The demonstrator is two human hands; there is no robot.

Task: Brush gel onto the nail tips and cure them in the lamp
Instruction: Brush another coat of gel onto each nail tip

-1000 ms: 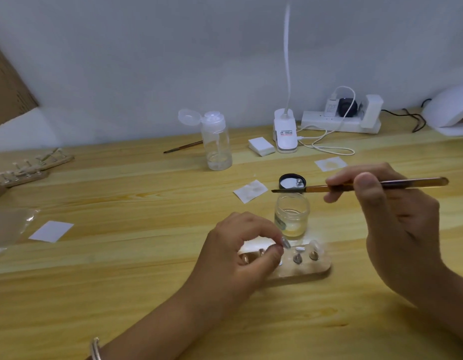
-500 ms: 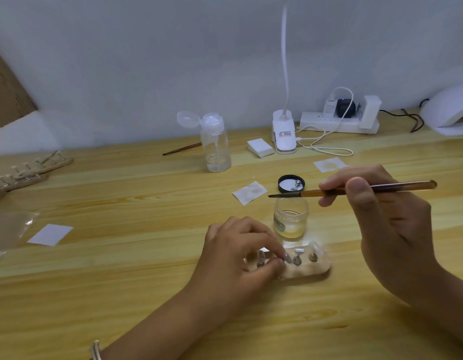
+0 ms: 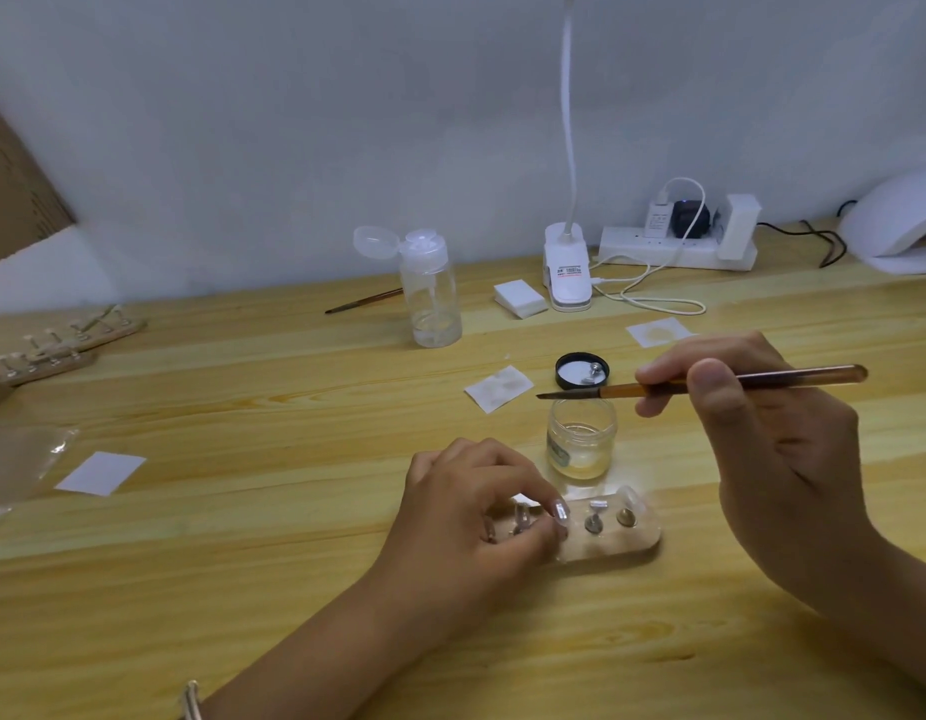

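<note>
A clear holder block lies on the wooden table near me, with small metal stands and nail tips on it. My left hand rests on its left part, and thumb and forefinger pinch one nail tip stand. My right hand holds an amber-handled gel brush level, its dark bristle tip over the open glass gel jar. The jar's black lid lies just behind it. The white curing lamp sits at the far right edge.
A clear pump bottle with its cap flipped open, a second brush, a pad stack, a clip desk lamp and a power strip stand at the back. Paper squares lie about. Wooden tip racks sit far left.
My left hand has shifted on the holder and its fingers have closed lower onto one tip stand. The brush has stayed over the jar, almost level.
</note>
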